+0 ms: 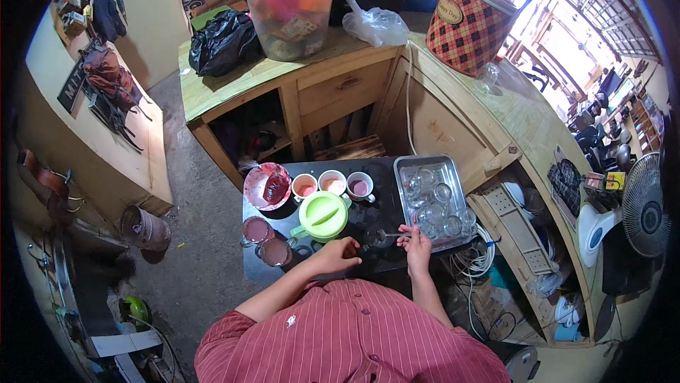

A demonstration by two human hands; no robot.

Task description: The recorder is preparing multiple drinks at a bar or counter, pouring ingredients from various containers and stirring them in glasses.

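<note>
My right hand (416,247) pinches the handle of a metal spoon (388,233), whose bowl end is over a clear glass (375,236) on the dark table. My left hand (337,255) is closed with the fingers curled, close to the table's near side; anything in it is hidden. Beyond it stands a green lidded pitcher (323,216). Three white cups (360,186) with reddish and orange contents are behind the pitcher. A bowl (268,186) with red smears sits at the far left, and two glass mugs (275,251) of brownish drink stand left of the pitcher.
A metal tray (459,170) of several clear glasses lies at the table's right. Behind is a wooden counter (368,64) with a pink-lidded tub (290,18), a black bag (225,43) and a plaid drink cooler (467,25). Coiled white cable (476,259) hangs by the tray; a fan (643,202) stands right.
</note>
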